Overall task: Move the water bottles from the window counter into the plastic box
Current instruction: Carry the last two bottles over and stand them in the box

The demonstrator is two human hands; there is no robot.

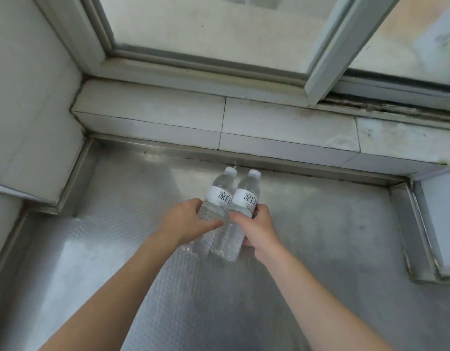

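Fingers of the left hand (187, 219) grip one water bottle (213, 203); beside it, the right hand (256, 228) grips the second bottle (241, 211) above the desk (320, 224).

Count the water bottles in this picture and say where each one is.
2. The left bottle is in the left hand; the right bottle is in the right hand. They touch side by side above the metal counter.

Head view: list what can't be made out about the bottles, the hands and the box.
- Plastic box: nowhere in the head view, so its place is unknown.
- Left bottle: lower body hidden behind the left hand.
- Right bottle: far side covered by the right hand; its label runs out of sight round the curve.
- Whether the bottles rest on the counter or are lifted: unclear.
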